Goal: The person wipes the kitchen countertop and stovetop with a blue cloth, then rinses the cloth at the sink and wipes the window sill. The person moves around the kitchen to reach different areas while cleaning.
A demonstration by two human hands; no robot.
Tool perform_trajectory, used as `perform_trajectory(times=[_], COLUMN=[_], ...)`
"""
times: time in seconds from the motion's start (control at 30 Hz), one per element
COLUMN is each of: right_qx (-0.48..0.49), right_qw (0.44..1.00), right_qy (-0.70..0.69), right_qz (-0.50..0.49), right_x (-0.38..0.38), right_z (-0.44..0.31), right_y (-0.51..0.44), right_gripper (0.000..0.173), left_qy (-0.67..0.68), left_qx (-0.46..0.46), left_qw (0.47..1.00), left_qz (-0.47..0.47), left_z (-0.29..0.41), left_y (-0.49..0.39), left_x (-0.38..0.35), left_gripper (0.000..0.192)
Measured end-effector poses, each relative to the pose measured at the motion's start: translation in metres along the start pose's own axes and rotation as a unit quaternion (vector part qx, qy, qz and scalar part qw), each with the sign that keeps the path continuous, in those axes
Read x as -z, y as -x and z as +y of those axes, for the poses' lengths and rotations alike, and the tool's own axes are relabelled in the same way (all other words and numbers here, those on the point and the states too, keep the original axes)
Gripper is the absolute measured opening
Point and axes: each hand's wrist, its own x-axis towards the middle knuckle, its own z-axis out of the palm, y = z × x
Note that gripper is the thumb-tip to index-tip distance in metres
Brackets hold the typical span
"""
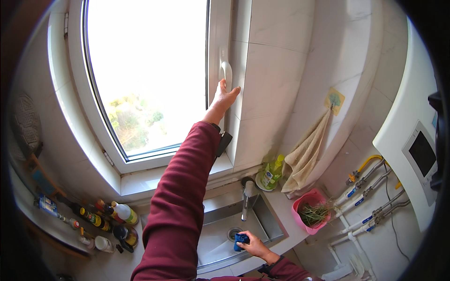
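My left hand (225, 98) reaches up to the white window handle (226, 72), fingertips at its lower end and thumb apart; whether it grips the handle is unclear. The window (165, 162) looks closed in its white frame. Low in the view, my right hand (256, 246) holds a crumpled dark blue cloth (241, 241) over the stainless steel sink (218, 242). Just beyond the cloth lie the round drain (234, 233) and the metal faucet (245, 202). A dark red sleeve covers each arm, and the left one hides part of the sill and sink.
Bottles (125, 212) and jars (104, 243) crowd the counter at left. Right of the sink are a yellow-green detergent bottle (272, 174), a hanging beige towel (306, 154) and a pink bin (299, 212) with plant stalks. Pipes (362, 224) run below a white wall-mounted appliance (397, 130).
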Motion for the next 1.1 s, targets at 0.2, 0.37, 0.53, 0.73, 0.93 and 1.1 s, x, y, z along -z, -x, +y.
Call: perform_trajectory(times=[0.2, 0.37, 0.53, 0.73, 0.93, 1.1], right_qx=[-0.014, 0.006, 0.038, 0.034, 0.048, 0.055], right_qw=[1.000, 1.000, 0.997, 0.991, 0.987, 0.985], right_qy=[0.005, -0.005, 0.004, -0.042, 0.012, -0.001], right_qz=[0.009, -0.021, -0.064, -0.124, -0.156, -0.163], right_x=[0.018, 0.018, 0.010, -0.004, -0.007, -0.012], right_z=[0.012, 0.009, 0.010, 0.017, 0.017, 0.020], right_y=[0.006, 0.000, -0.011, -0.024, -0.025, -0.028], right_gripper=[0.047, 0.047, 0.047, 0.047, 0.044, 0.043], left_qy=[-0.099, -0.146, -0.132, -0.141, -0.016, -0.008], left_qx=[-0.042, -0.090, -0.125, -0.126, -0.107, -0.107], left_qw=[0.993, 0.982, 0.983, 0.980, 0.988, 0.991], left_qz=[0.038, 0.079, 0.037, -0.054, -0.113, -0.075], left_z=[-0.003, 0.003, 0.027, 0.078, 0.123, 0.148], left_y=[-0.002, 0.027, 0.094, 0.188, 0.291, 0.371], left_x=[-0.002, -0.009, 0.003, 0.039, 0.081, 0.124], left_gripper=[0.075, 0.061, 0.038, 0.034, 0.035, 0.030])
